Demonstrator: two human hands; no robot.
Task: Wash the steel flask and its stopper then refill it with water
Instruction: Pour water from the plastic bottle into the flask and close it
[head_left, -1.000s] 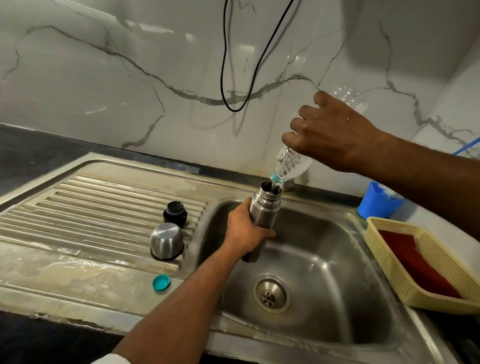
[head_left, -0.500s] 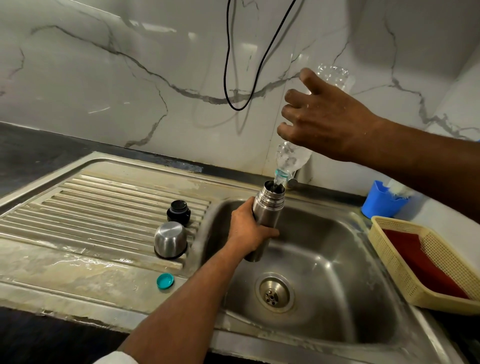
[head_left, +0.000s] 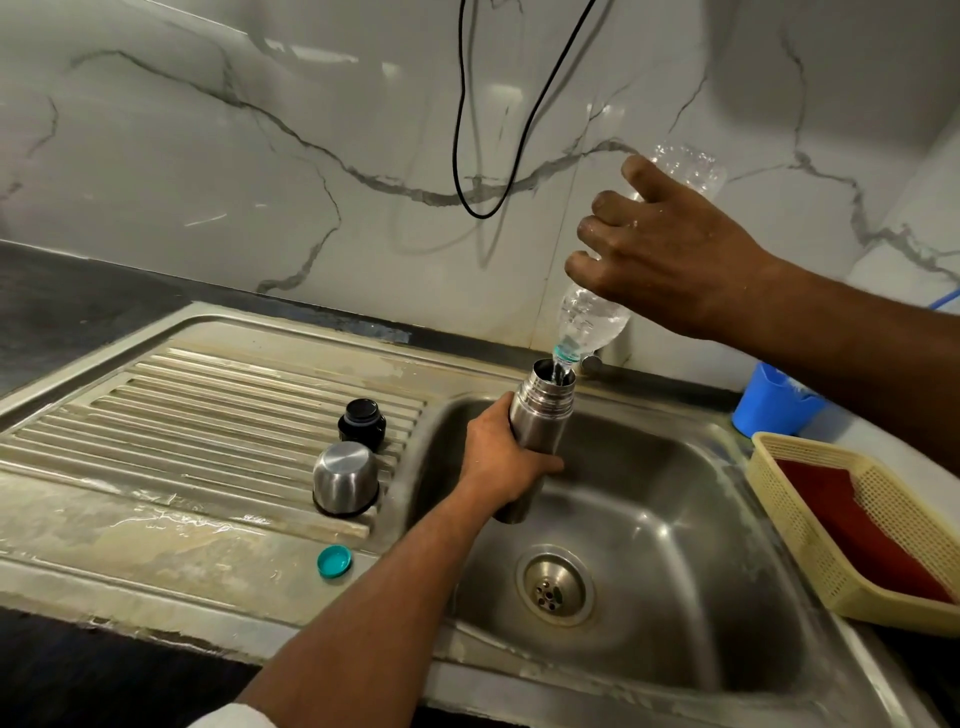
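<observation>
I am holding the steel flask (head_left: 537, 431) upright over the sink (head_left: 675, 519) basin with my left hand (head_left: 501, 460), fingers and thumb wrapping around its body below the threaded neck. Its open mouth is standing just above my left fingers, and its base is hanging clear of the basin floor, as far as I can tell. My right hand (head_left: 670, 249) is gripping a clear plastic bottle (head_left: 592, 319), fingers curling over its middle, tipping it steeply neck-down. The bottle's base is poking out above my right fingers; its neck is sitting below them, right at the flask's mouth, and water is running from it into the flask. Off to the left of my left fingers, on the ribbed draining board (head_left: 182, 431), the black stopper (head_left: 362, 423) is standing upright, and the steel cup lid (head_left: 345, 478) is sitting mouth-down just in front of it. A teal bottle cap (head_left: 334, 561) is lying nearer to me on the flat rim. To the right of both hands, a yellow basket (head_left: 810, 525) is resting beside the basin, with a blue cup (head_left: 769, 405) behind it.
</observation>
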